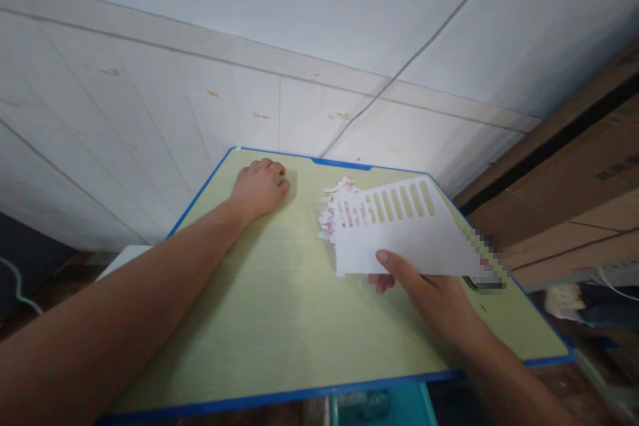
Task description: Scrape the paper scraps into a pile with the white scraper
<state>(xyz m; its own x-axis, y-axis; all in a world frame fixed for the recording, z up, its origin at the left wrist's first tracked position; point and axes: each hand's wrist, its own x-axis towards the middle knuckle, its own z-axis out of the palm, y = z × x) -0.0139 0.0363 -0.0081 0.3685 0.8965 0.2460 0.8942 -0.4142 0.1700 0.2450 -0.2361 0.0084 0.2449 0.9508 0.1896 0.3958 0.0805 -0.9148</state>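
Observation:
My right hand [419, 286] pinches a white sheet [394, 246] by its near edge, thumb on top and fingers beneath. The sheet looks like paper or thin card, with a row of long rounded slots cut along its far side. A heap of torn or cut paper scraps [328, 216], white with pinkish-red marks, lies at the sheet's left and shows through some slots. Toward the table's far left, my left hand [262, 188] rests on the surface with its fingers curled in. Whatever it may hold is hidden.
The pale green table [279, 319] has a blue rim and stands against a white panelled wall [239, 106]. Cardboard boxes [564, 166] are stacked at the right. A dark object [486, 285], partly pixelated, lies by the right edge. Under the front edge is a teal bin [417, 406].

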